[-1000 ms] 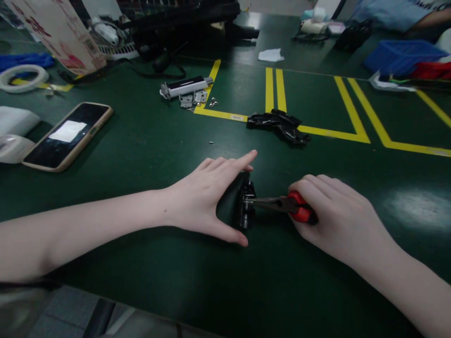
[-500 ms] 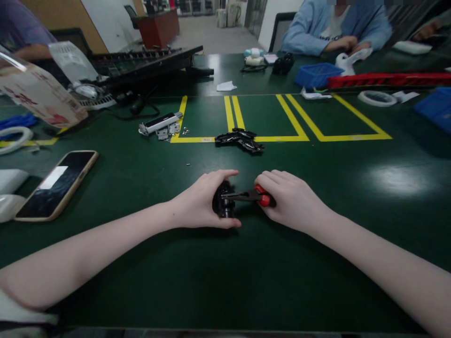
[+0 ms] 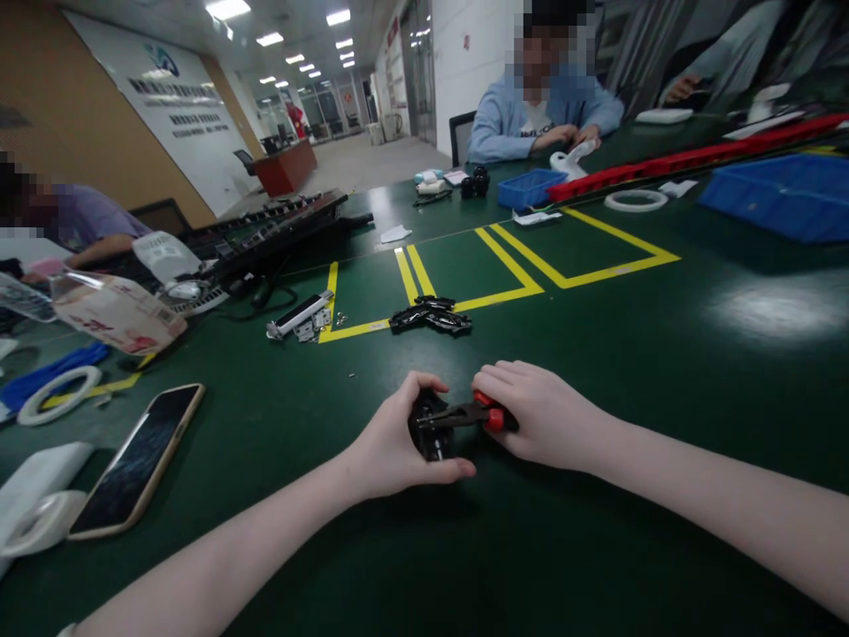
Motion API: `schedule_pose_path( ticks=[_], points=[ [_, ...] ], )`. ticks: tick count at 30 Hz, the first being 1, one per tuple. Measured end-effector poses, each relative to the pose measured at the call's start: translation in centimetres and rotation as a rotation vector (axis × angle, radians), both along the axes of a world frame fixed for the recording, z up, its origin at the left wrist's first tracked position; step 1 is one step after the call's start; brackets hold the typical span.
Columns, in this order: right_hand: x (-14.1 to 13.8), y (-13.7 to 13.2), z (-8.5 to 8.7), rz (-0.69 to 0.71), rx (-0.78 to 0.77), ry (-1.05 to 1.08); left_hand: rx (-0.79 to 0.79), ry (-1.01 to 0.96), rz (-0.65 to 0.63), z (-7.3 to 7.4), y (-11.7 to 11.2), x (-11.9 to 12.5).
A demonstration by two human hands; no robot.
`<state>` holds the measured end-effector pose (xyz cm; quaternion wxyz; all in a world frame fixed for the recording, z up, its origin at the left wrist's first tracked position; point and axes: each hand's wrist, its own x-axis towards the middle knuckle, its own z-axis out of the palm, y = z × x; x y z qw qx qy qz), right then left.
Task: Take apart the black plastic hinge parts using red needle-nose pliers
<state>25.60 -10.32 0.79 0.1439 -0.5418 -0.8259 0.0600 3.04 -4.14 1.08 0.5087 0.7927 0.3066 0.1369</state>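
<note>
My left hand is curled round a small black part, with thumb and fingers on its opposite edges. What kind of part it is, I cannot make out. My right hand grips red-handled needle-nose pliers, whose dark jaws reach left onto the black part. Whether the jaws pinch a piece of it is too small to tell. Beyond the hands, several glossy black parts lie in a heap on the yellow tape. Left of them rest a white-and-black bar and small metal pieces.
On the green table, a phone and a white tape roll lie at left. Blue bins and a long red strip stand at right. Across the table sits a person in blue; another person is at left.
The camera view has tilted up and turned, so the table things sit lower in the picture. Both hands keep their holds; the black part is turned slightly, with the pliers still at it.
</note>
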Motion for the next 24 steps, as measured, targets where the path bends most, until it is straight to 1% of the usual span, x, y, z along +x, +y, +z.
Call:
schedule_pose_path(
  ticks=[6, 9, 16, 24],
  points=[
    [0.5, 0.1, -0.8, 0.001, 0.032, 0.096, -0.144, -0.063, -0.014, 0.0, 0.1, -0.1],
    [0.9, 0.1, -1.1, -0.001, 0.04, 0.122, -0.188, -0.055, -0.006, 0.0, 0.0, -0.2],
    [1.0, 0.1, -0.8, 0.015, 0.032, 0.125, -0.204, -0.037, -0.008, 0.3, -0.1, 0.0],
    [1.0, 0.3, -1.2, 0.014, 0.049, 0.117, -0.191, -0.008, -0.035, 0.6, 0.1, 0.0]
  ],
)
